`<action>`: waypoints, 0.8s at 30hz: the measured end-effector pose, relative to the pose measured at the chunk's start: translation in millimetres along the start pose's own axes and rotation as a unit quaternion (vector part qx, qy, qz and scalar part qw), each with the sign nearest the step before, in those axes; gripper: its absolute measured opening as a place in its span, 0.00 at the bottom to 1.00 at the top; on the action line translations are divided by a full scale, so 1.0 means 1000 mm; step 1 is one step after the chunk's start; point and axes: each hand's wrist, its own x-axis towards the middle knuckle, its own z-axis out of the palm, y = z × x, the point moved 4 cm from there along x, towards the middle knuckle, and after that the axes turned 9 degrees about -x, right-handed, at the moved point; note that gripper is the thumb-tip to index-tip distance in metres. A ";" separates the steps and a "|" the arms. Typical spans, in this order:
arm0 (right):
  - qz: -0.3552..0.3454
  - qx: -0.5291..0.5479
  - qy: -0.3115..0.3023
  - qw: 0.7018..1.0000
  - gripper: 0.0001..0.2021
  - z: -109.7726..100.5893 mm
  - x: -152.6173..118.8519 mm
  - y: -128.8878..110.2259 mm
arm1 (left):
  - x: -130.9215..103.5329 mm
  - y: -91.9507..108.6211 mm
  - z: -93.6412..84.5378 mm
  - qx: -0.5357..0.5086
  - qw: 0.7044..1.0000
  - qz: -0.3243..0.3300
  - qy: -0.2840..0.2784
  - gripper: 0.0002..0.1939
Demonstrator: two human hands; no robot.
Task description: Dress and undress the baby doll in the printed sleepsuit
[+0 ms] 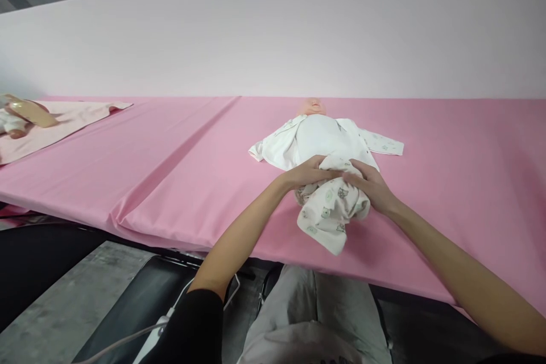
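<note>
A baby doll (313, 107) lies on its back with its head toward the wall. White patterned baby clothing (275, 145) is spread about its upper body, one sleeve (386, 143) stretched flat to the right. Over the doll's lower end, a bunched printed baby garment (333, 205) is gathered between my two hands. My left hand (310, 173) grips it from the left, and my right hand (371, 183) grips it from the right, thumb on top. The cloth hides the doll's legs and some of my fingers.
The pink-covered table (452, 193) stretches to both sides, with a white wall (273, 34) behind. At far left, another doll (15, 125) and a tan bottle-like object (36, 114) lie on a pale cloth (85, 116). Black seats (136, 307) and a cable (123, 341) are below the edge.
</note>
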 end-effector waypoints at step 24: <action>0.068 -0.261 -0.293 0.917 0.19 -0.025 -0.014 -0.015 | -0.008 0.008 0.023 0.224 0.963 -0.067 -0.133 0.25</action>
